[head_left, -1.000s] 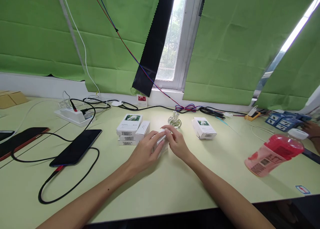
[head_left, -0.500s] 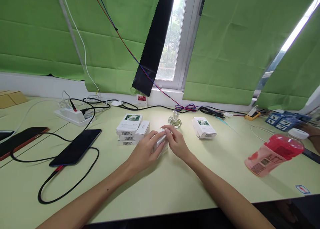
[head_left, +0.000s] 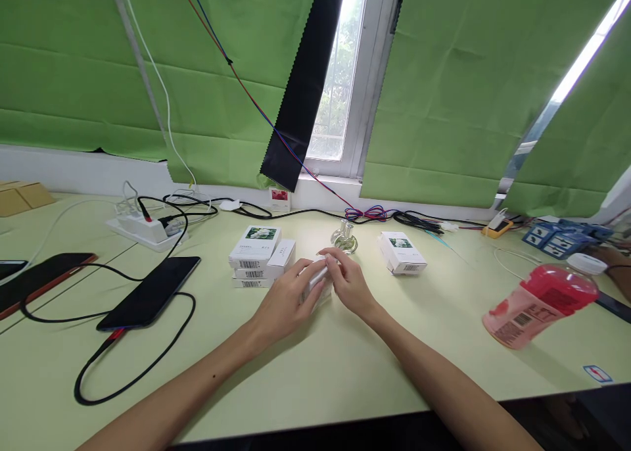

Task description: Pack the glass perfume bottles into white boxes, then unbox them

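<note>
Between my two hands is a small white box (head_left: 313,281), tilted and mostly covered by my fingers. My left hand (head_left: 284,298) is closed round its left side. My right hand (head_left: 349,283) presses its fingertips together at the box's upper right end. Left of them stands a stack of white boxes with a flower picture (head_left: 255,243), and a narrow white box (head_left: 281,256) leans close against it. Just beyond my fingers are round clear glass bottles (head_left: 344,237). Another white flower box (head_left: 401,252) lies to the right.
A phone (head_left: 150,293) with a looping black cable and a power strip (head_left: 142,229) are at left. On the right stand a pink drink bottle (head_left: 539,303), blue boxes (head_left: 562,238) and a yellow device (head_left: 497,225). Cables (head_left: 419,221) run along the wall. Another person's arm (head_left: 616,267) shows far right.
Almost nothing differs. Both hands stay on the white box with nearly the same grip, and the objects on the table have not moved.
</note>
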Motion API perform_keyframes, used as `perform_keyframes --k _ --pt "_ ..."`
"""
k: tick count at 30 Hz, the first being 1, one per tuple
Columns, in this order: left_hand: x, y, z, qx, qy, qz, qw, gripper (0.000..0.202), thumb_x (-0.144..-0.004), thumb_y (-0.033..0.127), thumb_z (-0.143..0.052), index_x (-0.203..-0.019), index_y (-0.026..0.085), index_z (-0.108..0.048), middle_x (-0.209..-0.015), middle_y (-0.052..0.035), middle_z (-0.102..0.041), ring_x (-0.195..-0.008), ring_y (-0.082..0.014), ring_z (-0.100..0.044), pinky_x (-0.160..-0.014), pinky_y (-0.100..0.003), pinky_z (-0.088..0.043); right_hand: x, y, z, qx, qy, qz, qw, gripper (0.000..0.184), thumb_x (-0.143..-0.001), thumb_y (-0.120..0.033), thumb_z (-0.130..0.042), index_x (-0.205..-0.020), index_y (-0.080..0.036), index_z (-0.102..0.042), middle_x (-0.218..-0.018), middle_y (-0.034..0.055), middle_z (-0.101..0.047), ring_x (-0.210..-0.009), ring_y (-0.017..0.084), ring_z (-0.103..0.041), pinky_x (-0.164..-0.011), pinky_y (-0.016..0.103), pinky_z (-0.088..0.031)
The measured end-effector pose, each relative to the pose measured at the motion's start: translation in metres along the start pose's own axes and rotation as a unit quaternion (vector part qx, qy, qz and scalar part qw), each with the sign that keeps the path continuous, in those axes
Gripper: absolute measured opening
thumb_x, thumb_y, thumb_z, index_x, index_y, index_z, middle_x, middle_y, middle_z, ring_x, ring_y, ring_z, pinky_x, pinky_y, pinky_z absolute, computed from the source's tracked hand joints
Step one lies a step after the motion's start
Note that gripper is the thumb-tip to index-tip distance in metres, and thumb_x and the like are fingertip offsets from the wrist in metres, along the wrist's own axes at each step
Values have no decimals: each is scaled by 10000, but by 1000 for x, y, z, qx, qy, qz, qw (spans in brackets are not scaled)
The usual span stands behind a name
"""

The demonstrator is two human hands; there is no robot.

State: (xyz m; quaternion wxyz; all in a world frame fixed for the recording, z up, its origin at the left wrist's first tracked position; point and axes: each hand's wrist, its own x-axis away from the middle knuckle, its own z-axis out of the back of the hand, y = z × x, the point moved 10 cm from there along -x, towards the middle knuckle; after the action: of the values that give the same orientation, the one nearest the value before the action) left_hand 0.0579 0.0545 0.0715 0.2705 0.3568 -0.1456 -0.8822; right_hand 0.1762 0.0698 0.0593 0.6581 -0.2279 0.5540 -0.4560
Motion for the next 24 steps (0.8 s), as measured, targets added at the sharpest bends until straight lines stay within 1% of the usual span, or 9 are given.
perform_keyframes --k 4,8,12,15,19,24 --pt "0 0 -2 -12 -5 -1 1000 351 -1040 266 -442 -1385 288 -505 -1223 -73 -630 -981 -191 -631 -728 -293 -532 0 -1 2 2 12 4 1000 337 -1026 -422 -410 -1056 -194 -656 -957 51 -672 -686 140 -556 -591 262 -426" --pt "1 -2 -4 -21 -6 -3 1000 367 -1042 259 -439 -1405 297 -481 -1260 -82 -608 -1064 -212 -618 -819 -336 -541 0 -2 4 6 25 9 1000 305 -1007 -375 -417 -1016 -181 -653 -941 53 -676 -712 147 -565 -603 261 -439" --pt "2 -2 -2 -33 15 -20 999 353 -1041 239 -454 -1385 297 -504 -1292 -91 -581 -1140 -222 -594 -911 -365 -528 0 -2 8 16 40 5 999 280 -983 -339 -421 -970 -178 -650 -904 47 -660 -723 150 -558 -592 252 -432" --pt "3 -2 0 -39 34 -34 998 352 -1036 207 -465 -1370 298 -533 -1286 -89 -572 -1111 -205 -598 -900 -344 -528 0 -2 10 25 46 -1 999 281 -971 -319 -410 -936 -178 -651 -864 39 -646 -727 154 -555 -585 249 -423" --pt "4 -1 1 -46 57 -60 996 400 -1021 160 -484 -1382 318 -553 -1255 -81 -577 -1070 -190 -599 -842 -304 -532 -1 -5 12 39 52 -1 998 299 -964 -304 -394 -901 -182 -659 -852 40 -650 -771 169 -567 -620 255 -434" --pt "5 -3 -3 -45 49 -62 996 456 -1024 136 -463 -1430 333 -528 -1250 -85 -568 -1038 -179 -596 -824 -298 -537 -2 -4 15 59 59 3 997 322 -960 -293 -375 -875 -186 -666 -824 34 -648 -773 177 -577 -656 271 -429"
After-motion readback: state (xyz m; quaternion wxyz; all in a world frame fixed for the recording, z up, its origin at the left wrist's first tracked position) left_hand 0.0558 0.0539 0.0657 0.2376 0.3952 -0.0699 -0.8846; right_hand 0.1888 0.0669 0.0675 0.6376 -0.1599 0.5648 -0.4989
